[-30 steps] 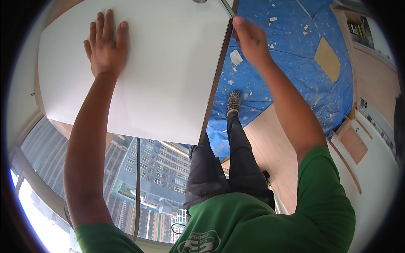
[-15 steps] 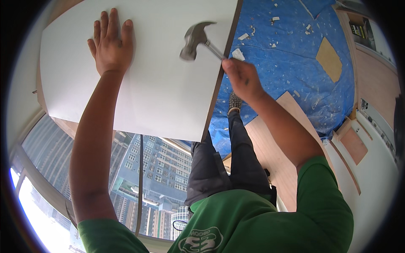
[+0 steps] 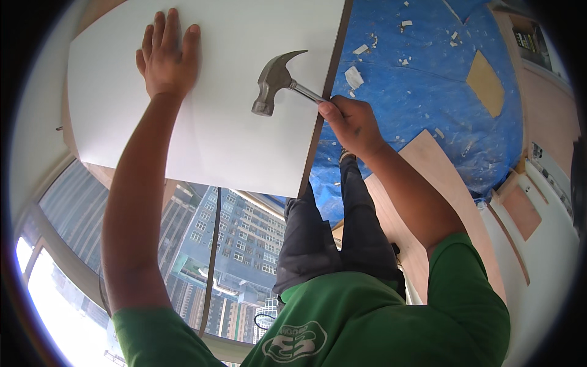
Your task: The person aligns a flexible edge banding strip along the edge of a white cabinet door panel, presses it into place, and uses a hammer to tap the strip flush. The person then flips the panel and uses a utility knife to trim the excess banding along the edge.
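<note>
A large white panel (image 3: 244,147) with a dark edge along its right side spreads out in front of me. My left hand (image 3: 166,64) lies flat on its upper left part, fingers stretched out and thumb apart. My right hand (image 3: 354,125) is wrapped round the handle of a claw hammer (image 3: 275,79) by the panel's right edge. The hammer's metal head is over the white surface, its claw pointing up and right and its striking face toward the lower left. Whether the head touches the panel I cannot tell.
Blue sheeting (image 3: 422,79) covers the floor at the right, strewn with white scraps and a tan board piece (image 3: 486,84). A wooden sheet (image 3: 437,177) lies beside my legs. At the lower left is a window (image 3: 226,244) with tall buildings beyond.
The hammer head has dropped slightly toward me and to the left, and is less blurred. My right hand has lowered a little. The left hand stays flat on the panel.
</note>
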`<state>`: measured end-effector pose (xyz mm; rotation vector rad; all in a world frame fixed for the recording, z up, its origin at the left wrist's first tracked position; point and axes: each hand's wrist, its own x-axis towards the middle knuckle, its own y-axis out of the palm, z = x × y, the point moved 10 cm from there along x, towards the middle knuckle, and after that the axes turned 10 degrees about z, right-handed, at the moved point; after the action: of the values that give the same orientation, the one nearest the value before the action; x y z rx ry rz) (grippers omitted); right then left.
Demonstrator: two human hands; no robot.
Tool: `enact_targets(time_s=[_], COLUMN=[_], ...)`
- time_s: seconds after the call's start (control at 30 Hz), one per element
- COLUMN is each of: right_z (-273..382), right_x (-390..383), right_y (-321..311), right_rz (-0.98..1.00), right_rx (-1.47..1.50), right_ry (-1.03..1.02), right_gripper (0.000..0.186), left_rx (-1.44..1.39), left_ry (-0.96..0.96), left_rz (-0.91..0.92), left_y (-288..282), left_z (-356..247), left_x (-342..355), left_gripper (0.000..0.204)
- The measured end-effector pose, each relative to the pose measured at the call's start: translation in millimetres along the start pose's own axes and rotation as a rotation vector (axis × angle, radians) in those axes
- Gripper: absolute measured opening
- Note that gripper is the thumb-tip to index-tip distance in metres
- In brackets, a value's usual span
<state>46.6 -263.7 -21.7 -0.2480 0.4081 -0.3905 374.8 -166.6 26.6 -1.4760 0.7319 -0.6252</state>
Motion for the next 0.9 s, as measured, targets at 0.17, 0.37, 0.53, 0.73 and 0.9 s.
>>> enact_targets(time_s=[0.17,0.37,0.53,0.73,0.9], right_z=[-8,-8,-9,-11,-10], right_x=[-12,-31,11,-34,-67], right_y=[14,27,-6,38,74], right_rz=[0.050,0.058,-0.054,0.090,0.191], right_rx=[0.099,0.037,0.180,0.105,0.080], right_ry=[0.059,-0.062,-0.012,-0.038,-0.045], right_gripper=[0.052,0.054,0.053,0.051,0.048], left_rx=[-0.026,-0.083,-0.076,-0.018,0.009], left_ry=[0.125,-0.336,-0.291,-0.458,-0.452], left_rz=[-0.081,0.048,0.043,0.219,0.226], left_y=[-5,-3,-3,-4,-4], left_z=[47,74,78,56,66], left_x=[29,35,34,30,33], left_gripper=[0.075,0.087,0.087,0.082,0.081])
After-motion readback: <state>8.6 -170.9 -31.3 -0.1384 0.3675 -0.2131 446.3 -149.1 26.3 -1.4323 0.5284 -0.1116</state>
